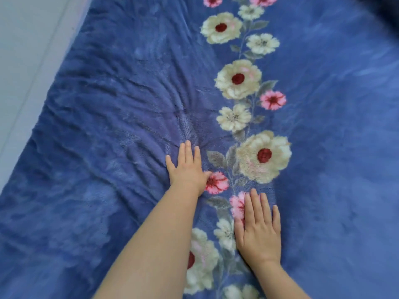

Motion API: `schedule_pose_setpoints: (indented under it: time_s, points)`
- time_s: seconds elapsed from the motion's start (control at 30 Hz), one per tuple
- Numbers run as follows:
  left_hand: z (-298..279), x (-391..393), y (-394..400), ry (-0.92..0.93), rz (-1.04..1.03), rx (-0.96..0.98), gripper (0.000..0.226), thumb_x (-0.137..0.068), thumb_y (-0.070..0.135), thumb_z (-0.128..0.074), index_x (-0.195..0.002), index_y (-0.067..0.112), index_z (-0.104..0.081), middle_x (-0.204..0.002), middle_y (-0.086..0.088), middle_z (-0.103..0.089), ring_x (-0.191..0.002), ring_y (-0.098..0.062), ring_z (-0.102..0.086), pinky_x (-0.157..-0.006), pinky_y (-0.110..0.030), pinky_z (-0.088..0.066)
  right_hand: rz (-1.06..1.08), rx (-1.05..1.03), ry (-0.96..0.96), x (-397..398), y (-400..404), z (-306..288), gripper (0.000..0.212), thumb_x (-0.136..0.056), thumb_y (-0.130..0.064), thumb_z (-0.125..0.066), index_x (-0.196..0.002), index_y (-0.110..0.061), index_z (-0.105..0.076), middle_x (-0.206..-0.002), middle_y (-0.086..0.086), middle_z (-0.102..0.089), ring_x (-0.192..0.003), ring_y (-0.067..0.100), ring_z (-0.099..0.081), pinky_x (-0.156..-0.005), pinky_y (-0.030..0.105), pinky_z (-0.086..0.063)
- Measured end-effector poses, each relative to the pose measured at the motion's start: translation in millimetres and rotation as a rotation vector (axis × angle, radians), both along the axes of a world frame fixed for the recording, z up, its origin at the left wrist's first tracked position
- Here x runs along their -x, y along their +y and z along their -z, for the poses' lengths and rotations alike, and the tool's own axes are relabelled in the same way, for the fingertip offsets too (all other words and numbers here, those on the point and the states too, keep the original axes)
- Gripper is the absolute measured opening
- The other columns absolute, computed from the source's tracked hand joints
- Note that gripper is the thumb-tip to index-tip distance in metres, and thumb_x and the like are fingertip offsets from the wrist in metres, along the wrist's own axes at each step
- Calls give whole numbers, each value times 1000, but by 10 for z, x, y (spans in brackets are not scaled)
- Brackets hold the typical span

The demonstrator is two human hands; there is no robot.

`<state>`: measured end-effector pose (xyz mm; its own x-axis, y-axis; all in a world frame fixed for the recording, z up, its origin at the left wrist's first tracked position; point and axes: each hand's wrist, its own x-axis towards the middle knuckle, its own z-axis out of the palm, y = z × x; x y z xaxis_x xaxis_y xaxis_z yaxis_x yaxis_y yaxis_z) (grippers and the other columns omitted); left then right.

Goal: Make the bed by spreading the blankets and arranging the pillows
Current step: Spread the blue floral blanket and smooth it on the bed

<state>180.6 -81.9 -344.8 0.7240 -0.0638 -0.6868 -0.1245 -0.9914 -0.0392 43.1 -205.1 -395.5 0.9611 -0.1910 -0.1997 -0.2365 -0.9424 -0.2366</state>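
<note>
One blanket (pixel 323 137), blue plush with a single band of cream and pink flowers, covers nearly the whole view. Two bare hands on it. Left hand (pixel 186 167) lies flat, fingers spread, palm down beside the flower band; creases fan out from it toward the left edge. Right hand (pixel 258 228) lies flat, fingers together, on a pink flower, nearer the camera. Pale wall (pixel 26 50) runs along the left side. Dark blurred shape (pixel 386 9) top right, cut off, unidentifiable.
</note>
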Motion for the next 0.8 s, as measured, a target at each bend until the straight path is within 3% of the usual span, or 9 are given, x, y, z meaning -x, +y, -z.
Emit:
schedule_pose_setpoints:
  time_s: [0.07,0.17,0.23,0.37,0.53,0.67,0.73,0.8]
  points:
    - [98,44,13,-33,0,6,73,-97,49,-22,-149,13,16,-157,-7,25,-146,-19,22,-117,-53,4,19,28,-38,53,-2,102,64,-94,-46,3,-128,-9,-37,-137,6,-37,-146,8,13,-117,30,14]
    - [203,-29,15,-83,-3,12,72,-98,47,-22,-148,12,16,-156,-7,27,-145,-19,24,-116,-55,4,1,93,-94,-71,-13,164,50,-88,-39,-25,-125,-9,-41,-134,12,-52,-135,26,-23,-116,29,15]
    - [226,-54,-27,-103,10,8,72,-98,46,-22,-148,11,16,-156,-8,27,-145,-20,24,-115,-56,4,2,120,-128,-45,-30,208,56,-76,-38,-34,-125,-10,-41,-128,14,-61,-124,26,-33,-116,29,14]
    - [276,-28,-28,-145,12,-5,73,-98,47,-22,-148,11,16,-157,-8,25,-145,-21,23,-116,-56,3,13,126,-155,-43,-25,207,58,-75,-40,-34,-126,-12,-39,-129,13,-61,-123,24,-33,-115,28,13]
    - [323,44,-20,-211,26,-1,73,-98,48,-20,-149,9,15,-157,-10,23,-146,-23,20,-117,-50,5,4,124,-175,-54,-30,203,56,-75,-42,-34,-123,-13,-41,-128,11,-63,-121,24,-34,-107,35,-1]
    - [279,129,43,-209,39,40,68,-99,45,-17,-149,10,12,-158,-10,21,-147,-22,18,-119,-45,7,-13,68,-88,-124,-64,130,63,-74,-44,-31,-119,-12,-60,-128,9,-63,-124,27,-51,-105,35,-2]
    - [233,227,80,-193,60,46,64,-100,42,-15,-150,9,9,-158,-11,18,-147,-23,16,-119,-42,5,-44,-5,-32,-144,-103,36,79,-73,-50,-13,-136,-15,-45,-149,3,-40,-140,22,-34,-109,36,7]
    - [151,383,79,-161,80,23,61,-101,37,-16,-150,9,8,-159,-11,16,-148,-23,14,-120,-41,2,-81,-165,68,-170,-203,-52,75,-80,-53,-8,-146,-22,-22,-159,-7,-11,-147,12,-5,-114,34,12]
